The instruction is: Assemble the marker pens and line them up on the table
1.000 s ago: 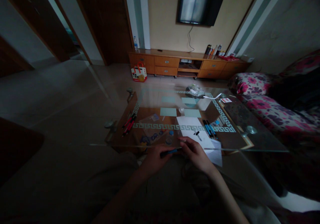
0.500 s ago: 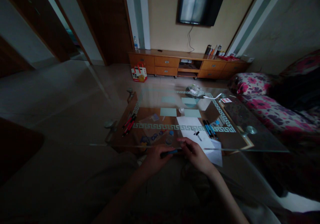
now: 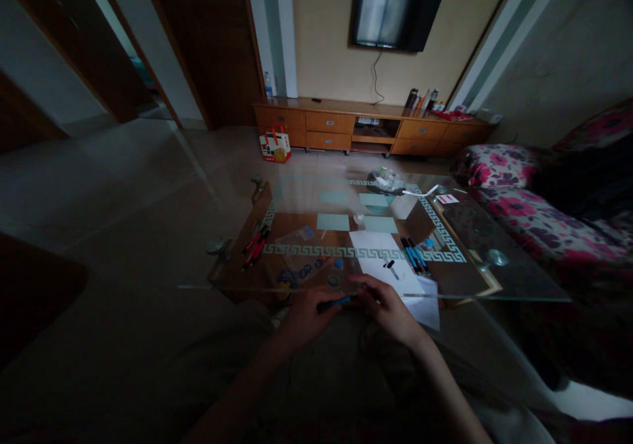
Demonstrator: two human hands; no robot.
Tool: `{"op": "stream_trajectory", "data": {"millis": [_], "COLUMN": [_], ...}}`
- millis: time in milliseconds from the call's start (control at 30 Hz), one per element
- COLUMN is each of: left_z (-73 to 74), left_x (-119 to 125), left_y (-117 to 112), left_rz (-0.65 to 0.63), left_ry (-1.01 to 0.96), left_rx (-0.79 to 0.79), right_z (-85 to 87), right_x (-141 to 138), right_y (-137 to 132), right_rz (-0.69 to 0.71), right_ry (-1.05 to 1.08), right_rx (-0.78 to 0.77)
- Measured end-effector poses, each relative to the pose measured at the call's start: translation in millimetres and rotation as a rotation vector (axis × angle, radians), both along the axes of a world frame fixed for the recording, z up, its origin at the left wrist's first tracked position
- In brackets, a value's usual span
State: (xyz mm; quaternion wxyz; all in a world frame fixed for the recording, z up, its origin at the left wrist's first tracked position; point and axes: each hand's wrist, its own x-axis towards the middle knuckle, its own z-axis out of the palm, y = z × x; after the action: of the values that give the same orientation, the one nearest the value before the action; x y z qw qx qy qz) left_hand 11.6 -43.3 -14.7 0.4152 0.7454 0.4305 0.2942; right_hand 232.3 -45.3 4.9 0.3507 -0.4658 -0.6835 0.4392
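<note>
A blue and black pen (image 3: 337, 303) lies crosswise between my hands, just in front of the glass table's near edge. My left hand (image 3: 312, 313) is closed around its left part. The fingers of my right hand (image 3: 383, 304) are closed on its right end, which they hide. Ahead of my right hand, a small black-and-clear item (image 3: 392, 269) rests on white paper (image 3: 378, 246). Several blue and black pens (image 3: 414, 256) lie together right of that paper. Several red and black pens (image 3: 255, 247) lie at the table's left side.
The glass table (image 3: 524, 291) has a thin front edge close to my wrists. A clear bottle with a blue cap (image 3: 335, 272) shows near my hands. A bowl with plastic wrapping (image 3: 384, 180) stands at the back. To the right is a flowered sofa (image 3: 524, 216).
The fingers of my right hand have shifted very slightly at the pen's right end. My left hand and the pen stay in place.
</note>
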Motion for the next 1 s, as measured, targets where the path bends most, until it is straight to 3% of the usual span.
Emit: {"op": "stream_trajectory", "data": {"millis": [300, 700, 900, 1000], "left_z": [0.8, -7.1, -9.0, -11.4], "left_x": [-1, 3, 3, 1], "left_y": [-1, -2, -2, -1], "left_rz": [0.003, 0.044, 0.046, 0.087], "left_ry": [-0.002, -0.030, -0.020, 0.003], "left_rx": [0.001, -0.025, -0.034, -0.037], "right_z": [-3.0, -15.1, -12.3, -12.1], "right_x": [0, 3, 2, 4], "right_y": [0, 3, 4, 6], "right_rz": [0.007, -0.147, -0.153, -0.233], "right_ry": [-0.005, 0.002, 0.007, -0.057], "right_rx": [-0.011, -0.031, -0.040, -0.008]}}
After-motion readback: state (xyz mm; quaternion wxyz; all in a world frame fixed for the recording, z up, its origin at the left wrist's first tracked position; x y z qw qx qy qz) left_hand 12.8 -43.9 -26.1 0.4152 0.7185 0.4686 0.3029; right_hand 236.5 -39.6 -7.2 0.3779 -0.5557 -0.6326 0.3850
